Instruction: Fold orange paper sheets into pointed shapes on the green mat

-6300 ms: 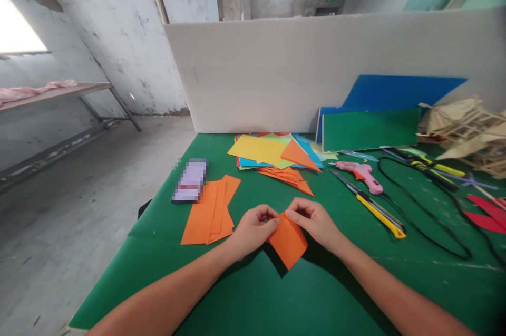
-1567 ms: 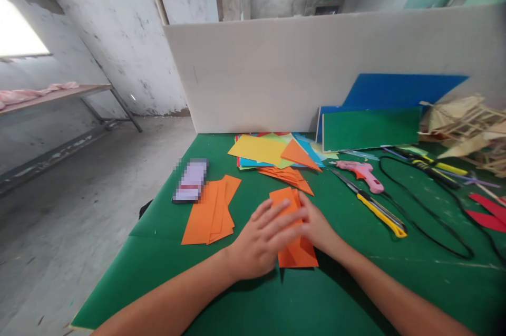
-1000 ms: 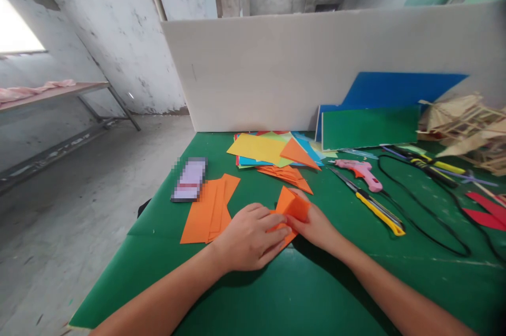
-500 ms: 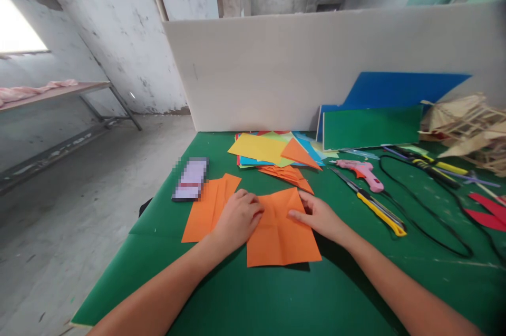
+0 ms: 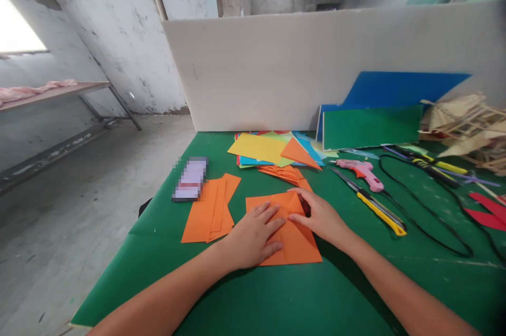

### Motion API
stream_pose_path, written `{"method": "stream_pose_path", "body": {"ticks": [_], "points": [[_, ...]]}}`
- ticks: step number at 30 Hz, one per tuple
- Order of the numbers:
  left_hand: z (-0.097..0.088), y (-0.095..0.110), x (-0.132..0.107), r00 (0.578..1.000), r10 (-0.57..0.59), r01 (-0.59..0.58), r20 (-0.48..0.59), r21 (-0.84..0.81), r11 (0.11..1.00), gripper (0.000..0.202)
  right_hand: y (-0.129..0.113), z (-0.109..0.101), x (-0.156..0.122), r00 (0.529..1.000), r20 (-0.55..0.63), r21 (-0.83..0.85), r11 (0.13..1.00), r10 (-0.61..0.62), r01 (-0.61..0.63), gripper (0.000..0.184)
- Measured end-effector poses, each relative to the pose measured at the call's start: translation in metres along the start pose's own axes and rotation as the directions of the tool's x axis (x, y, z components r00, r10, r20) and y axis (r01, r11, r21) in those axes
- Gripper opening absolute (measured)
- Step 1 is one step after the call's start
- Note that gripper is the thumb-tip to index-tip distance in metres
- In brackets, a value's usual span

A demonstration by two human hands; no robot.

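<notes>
A creased square of orange paper (image 5: 294,249) lies on the green tabletop in front of me. My left hand (image 5: 256,233) rests flat on its left half, fingers stretched toward the middle. At the upper right corner, my right hand (image 5: 316,214) pinches the paper between thumb and fingers, and that corner bends up slightly. Just left of my left hand lie more orange paper pieces (image 5: 201,214), overlapping each other. Behind the square sits a bundle of folded orange paper (image 5: 290,173), partly hidden by my right hand.
A phone (image 5: 192,179) lies at the left edge. Coloured sheets (image 5: 256,147) are stacked at the back. To the right are a pink glue gun (image 5: 363,172) with its black cable, a yellow utility knife (image 5: 379,212), red pieces (image 5: 488,209) and a wooden stick model (image 5: 470,125).
My left hand has slid right and flattened onto the orange square, uncovering more of the pieces at left. The square now lies flatter. My right hand stays at its corner.
</notes>
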State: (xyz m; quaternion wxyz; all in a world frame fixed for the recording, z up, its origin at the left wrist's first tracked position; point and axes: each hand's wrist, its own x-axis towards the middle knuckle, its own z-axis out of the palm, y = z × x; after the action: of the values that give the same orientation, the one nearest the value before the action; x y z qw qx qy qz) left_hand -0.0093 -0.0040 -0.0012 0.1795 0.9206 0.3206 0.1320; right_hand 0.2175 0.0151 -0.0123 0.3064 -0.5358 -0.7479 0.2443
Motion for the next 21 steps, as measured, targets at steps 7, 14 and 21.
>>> {"method": "stream_pose_path", "body": {"ticks": [7,14,21], "points": [[0.003,0.004,-0.003,0.994,-0.064,0.049,0.089,0.165,0.985,0.063,0.009,0.008,0.003,0.984,-0.167,0.162,0.986,0.056,-0.029,0.026],[0.003,0.004,-0.001,0.986,-0.148,0.135,0.078,0.154,0.979,0.074,0.000,0.008,0.000,0.973,-0.175,0.008,0.988,-0.151,0.155,0.010],[0.006,0.000,0.000,0.978,-0.198,0.187,0.065,0.150,0.971,0.088,-0.005,0.011,-0.004,0.861,0.131,-0.195,0.839,-0.491,0.508,0.021]]}}
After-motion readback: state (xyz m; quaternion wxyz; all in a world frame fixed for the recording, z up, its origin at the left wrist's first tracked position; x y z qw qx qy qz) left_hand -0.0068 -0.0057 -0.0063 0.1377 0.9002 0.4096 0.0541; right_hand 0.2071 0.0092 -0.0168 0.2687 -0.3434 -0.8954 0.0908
